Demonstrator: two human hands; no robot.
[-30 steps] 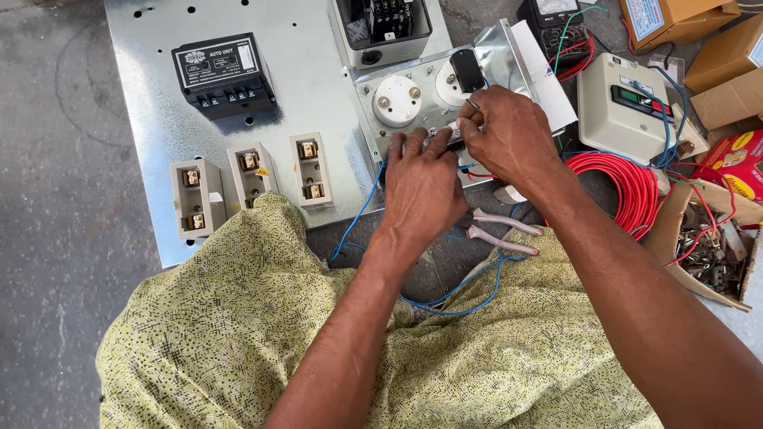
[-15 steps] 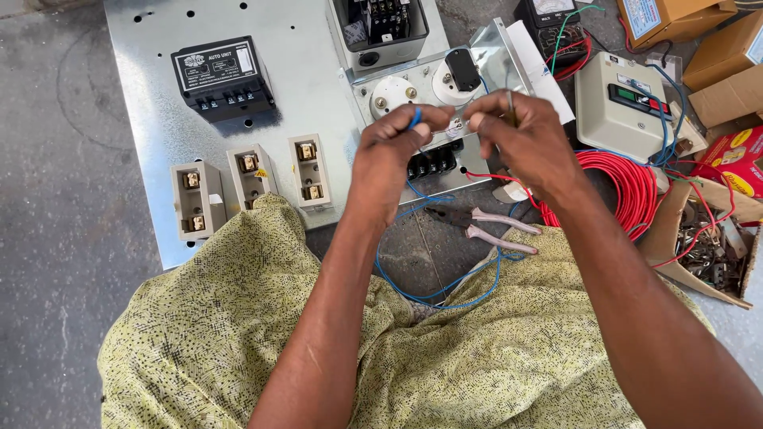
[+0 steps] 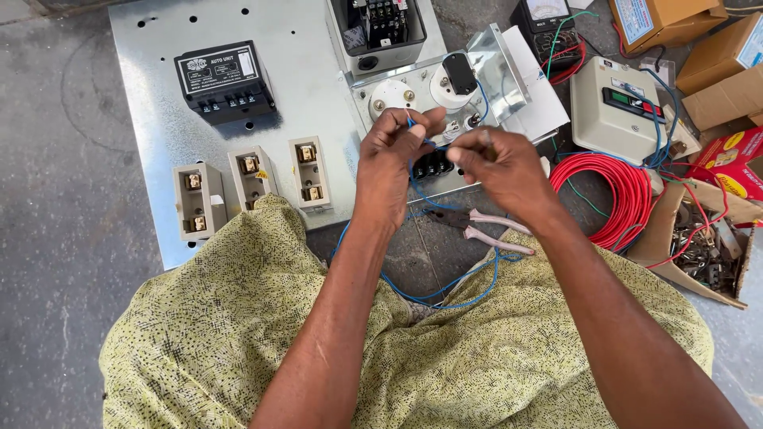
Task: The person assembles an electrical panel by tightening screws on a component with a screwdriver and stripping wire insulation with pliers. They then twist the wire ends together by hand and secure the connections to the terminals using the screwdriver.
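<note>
A: Two hands up over the panel, head view only. Left hand [image 3: 393, 155] pinches the blue wire [image 3: 421, 179] end between thumb and fingertips, just near of the round white gauges [image 3: 393, 95].

B: Right one?

A: Right hand [image 3: 497, 163] is clenched, fingertips closed on what looks like the same wire's tip or a thin tool; too small to tell. Wire loops down across the lap over the yellow patterned cloth [image 3: 238, 334].

B: Risks?

A: Slack loop could snag on the pliers [image 3: 485, 226] lying just near of the hands. Bare strand may fray or slip if the pinch loosens. Red wire coil [image 3: 612, 199] sits right, well apart.
</note>
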